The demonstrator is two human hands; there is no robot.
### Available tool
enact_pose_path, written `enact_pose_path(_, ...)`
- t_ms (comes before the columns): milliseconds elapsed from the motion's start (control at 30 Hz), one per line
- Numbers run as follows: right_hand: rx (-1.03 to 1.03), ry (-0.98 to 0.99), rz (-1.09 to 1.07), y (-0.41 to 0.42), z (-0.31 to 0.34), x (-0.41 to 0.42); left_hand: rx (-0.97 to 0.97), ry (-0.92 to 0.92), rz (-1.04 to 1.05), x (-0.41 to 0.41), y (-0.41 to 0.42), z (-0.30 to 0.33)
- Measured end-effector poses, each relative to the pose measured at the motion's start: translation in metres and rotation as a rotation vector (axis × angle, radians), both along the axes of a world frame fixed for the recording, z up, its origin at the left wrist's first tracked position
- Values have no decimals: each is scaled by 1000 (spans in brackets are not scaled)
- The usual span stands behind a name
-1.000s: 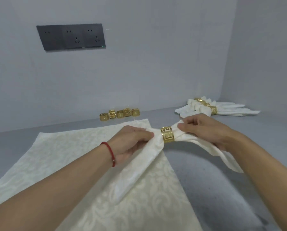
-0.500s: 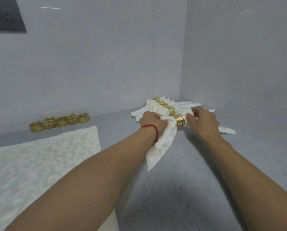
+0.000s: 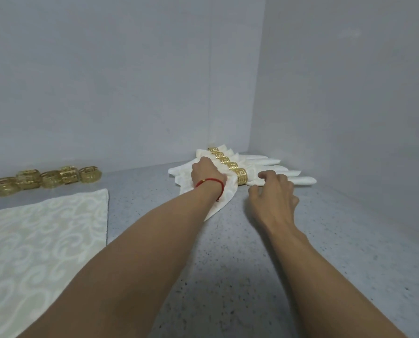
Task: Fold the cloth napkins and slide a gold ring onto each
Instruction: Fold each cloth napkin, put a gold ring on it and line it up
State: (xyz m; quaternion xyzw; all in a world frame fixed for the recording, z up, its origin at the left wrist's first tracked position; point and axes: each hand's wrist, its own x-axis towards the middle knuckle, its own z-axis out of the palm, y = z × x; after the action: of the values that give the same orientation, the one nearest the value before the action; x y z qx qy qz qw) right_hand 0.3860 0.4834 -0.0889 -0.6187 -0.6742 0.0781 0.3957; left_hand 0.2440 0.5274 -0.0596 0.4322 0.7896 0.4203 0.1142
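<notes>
Now, by label:
Left hand (image 3: 204, 173): grips the newest napkin (image 3: 221, 193) beside its gold ring (image 3: 240, 175).
Right hand (image 3: 273, 191): fingers relaxed, holding nothing.
Napkin: far right corner of the desk (image 3: 252, 264), nearest in the ringed row (image 3: 228, 162).
Spare rings (image 3: 45, 179): far left edge.
Flat napkin (image 3: 40, 252): left edge.

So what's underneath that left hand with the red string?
The left hand rests on the wide end of the nearest ringed napkin, beside its gold ring. The cloth directly beneath the palm is hidden.

Plain grey walls (image 3: 130, 81) meet speckled grey counter (image 3: 228, 276).
</notes>
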Motion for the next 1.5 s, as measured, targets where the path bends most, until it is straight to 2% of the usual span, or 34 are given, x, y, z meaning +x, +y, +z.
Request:
enact_pose_path(233, -11, -108, 82, -1, -4, 0, 36, 48, -2, -6, -15, 8)
enact_pose_path(367, 103, -199, 155, -17, -4, -2, 117, 63, -97, -23, -62, 21)
enact_pose_path(467, 180, -303, 336, -49, -9, -9, 124, 105, -156, -44, -123, 22)
enact_pose_path(533, 175, -358, 538, -85, -2, -29, 96, 141, -163, -68, -179, 20)
enact_pose_path(700, -58, -302, 1001, -193, 37, -93, -52, 306, -143, -130, -317, 13)
enact_pose_path(800, -344, -453, 1271, -263, 60, -117, -123, 415, -124, -159, -403, 15)
enact_pose_path(867, -429, -581, 1372, -294, 70, -125, -138, 462, -130, -169, -455, 13)
enact_pose_path(967, -459, -677, 1424, -319, 72, -134, -100, 449, -123, -170, -521, 9)
enact_pose_path(1100, -496, -730, 1387, -333, 69, -142, -69, 362, -187, -159, -579, -3)
enact_pose_path(1200, -527, -723, 1372, -334, 72, -146, -98, 353, -251, -154, -591, -12)
enact_pose_path(1333, -487, -763, 1378, -331, 72, -152, -151, 465, -236, -152, -591, -14)
enact_pose_path(1400, -406, -705, 1370, -329, 75, -153, -183, 508, -247, -149, -590, -9)
enact_pose_path(1500, -174, -456, 1325, -332, 76, -160, -235, 579, -246, -148, -588, 0)
